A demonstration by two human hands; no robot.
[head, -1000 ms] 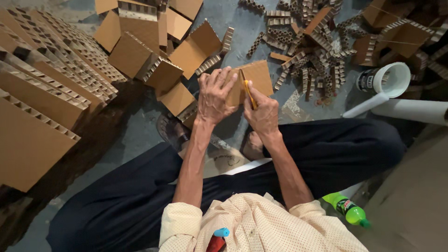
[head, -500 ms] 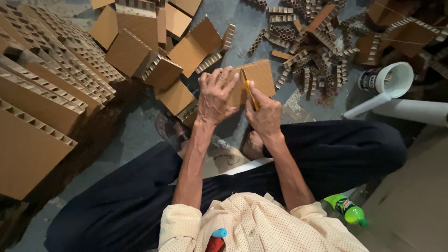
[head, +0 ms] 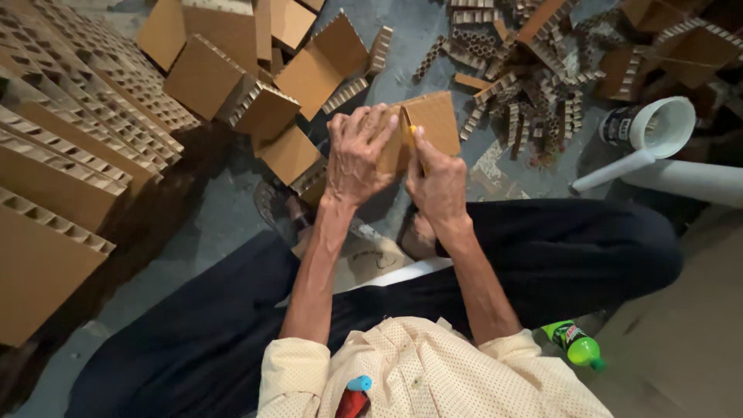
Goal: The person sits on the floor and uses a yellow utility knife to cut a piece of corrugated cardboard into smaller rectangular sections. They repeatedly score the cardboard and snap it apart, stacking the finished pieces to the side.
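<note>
Cardboard piece (head: pixel 429 124) feels light and stiff; my left hand (head: pixel 357 155) grips its flat side tight; my right hand (head: pixel 437 182) squeezes a yellow cutter (head: pixel 412 135) at its edge.

Brown cardboard piece (head: pixel 433 120), seemingly tilted.

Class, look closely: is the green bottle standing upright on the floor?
No, the green bottle lies on its side on the floor beside the person's dark trouser leg.
</note>
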